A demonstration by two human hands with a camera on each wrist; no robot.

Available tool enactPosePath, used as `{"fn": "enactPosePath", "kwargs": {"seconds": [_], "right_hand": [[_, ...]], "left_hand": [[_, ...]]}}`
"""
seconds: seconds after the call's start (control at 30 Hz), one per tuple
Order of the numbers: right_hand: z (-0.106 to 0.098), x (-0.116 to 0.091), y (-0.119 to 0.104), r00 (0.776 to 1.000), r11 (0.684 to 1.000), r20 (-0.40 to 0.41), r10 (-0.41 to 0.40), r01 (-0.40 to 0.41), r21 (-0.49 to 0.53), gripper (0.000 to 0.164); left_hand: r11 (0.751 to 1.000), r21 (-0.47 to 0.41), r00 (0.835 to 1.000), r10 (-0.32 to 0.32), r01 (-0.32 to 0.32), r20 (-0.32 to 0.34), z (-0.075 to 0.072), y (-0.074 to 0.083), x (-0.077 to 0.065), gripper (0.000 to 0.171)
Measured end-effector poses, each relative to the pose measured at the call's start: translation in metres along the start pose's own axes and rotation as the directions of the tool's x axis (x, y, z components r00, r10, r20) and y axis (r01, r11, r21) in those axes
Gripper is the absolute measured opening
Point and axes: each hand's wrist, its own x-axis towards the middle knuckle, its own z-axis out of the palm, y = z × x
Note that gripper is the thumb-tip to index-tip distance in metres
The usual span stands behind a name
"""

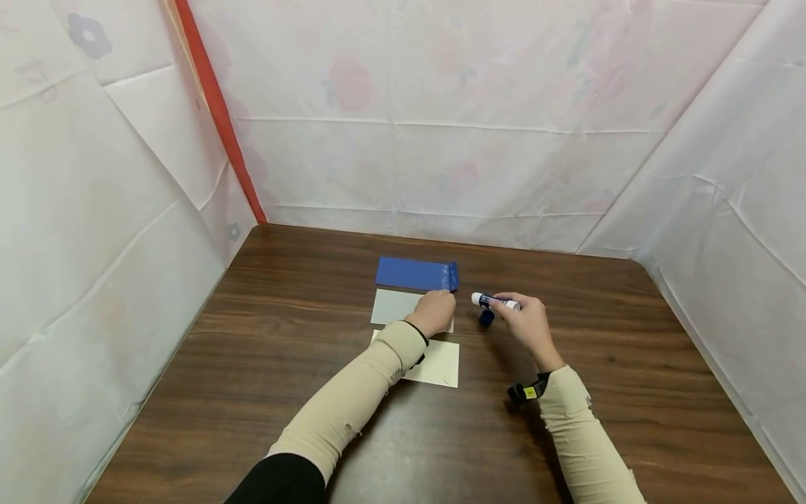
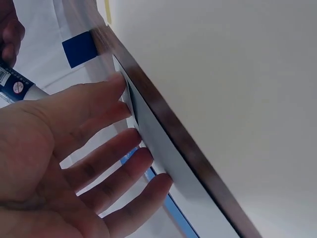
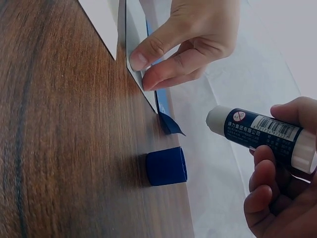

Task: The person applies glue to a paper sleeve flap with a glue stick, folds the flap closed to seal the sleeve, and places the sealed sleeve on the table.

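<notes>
My right hand (image 1: 527, 323) grips an uncapped glue stick (image 3: 270, 139), its white tip pointing left toward the envelopes. The dark blue cap (image 3: 167, 166) stands on the table just below it. With the fingertips of my left hand (image 1: 434, 313) I touch the right end of a grey envelope (image 1: 392, 308); its fingers are loosely bent and spread in the left wrist view. A blue envelope (image 1: 409, 273) lies behind, its flap (image 1: 453, 276) unfolded to the right with whitish smears beside the fold. Nearer me is a cream envelope (image 1: 434, 364), partly hidden by my left wrist.
The envelopes lie in a column on the brown wooden table (image 1: 283, 336). White patterned sheets (image 1: 403, 168) hang along its back and both sides. A red strip (image 1: 220, 115) runs down the back left corner.
</notes>
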Motion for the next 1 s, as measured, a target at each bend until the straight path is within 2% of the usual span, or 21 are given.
{"fn": "enactPosePath", "kwargs": {"seconds": [0.13,0.27,0.47,0.63,0.8,0.9,1.0], "right_hand": [[-0.0002,0.0013,0.0004,1.0,1.0,-0.004,-0.004,0.004,-0.001,0.033],[-0.0014,0.0023,0.0009,1.0,1.0,-0.006,-0.001,0.001,0.0,0.034],[-0.001,0.0023,0.0006,1.0,1.0,-0.009,-0.007,0.007,0.006,0.031],[-0.0006,0.0021,-0.0012,1.0,1.0,-0.017,-0.004,0.004,0.018,0.03],[-0.0011,0.0027,0.0002,1.0,1.0,-0.014,-0.006,0.006,0.016,0.03],[-0.0014,0.0027,0.0006,1.0,1.0,-0.011,-0.009,0.009,0.014,0.03],[-0.0018,0.0021,0.0,1.0,1.0,-0.007,-0.004,0.004,0.019,0.031]], "left_hand": [[1.0,-0.014,1.0,-0.007,0.007,0.001,-0.0004,-0.0007,-0.0001,0.018],[1.0,0.006,0.999,0.008,-0.008,0.032,-0.0014,-0.0015,-0.0011,0.015],[1.0,0.003,0.994,-0.029,0.029,0.11,-0.0041,0.0012,-0.0033,0.033],[0.999,0.047,0.981,-0.031,0.022,0.191,-0.0031,-0.0015,-0.0001,0.042],[0.997,0.065,0.958,-0.046,0.028,0.282,-0.005,-0.005,0.0019,0.056],[0.998,0.057,0.949,-0.049,0.033,0.312,-0.0066,-0.0056,0.0023,0.055],[0.998,0.05,0.947,-0.054,0.04,0.316,-0.0081,-0.005,0.0019,0.052]]}}
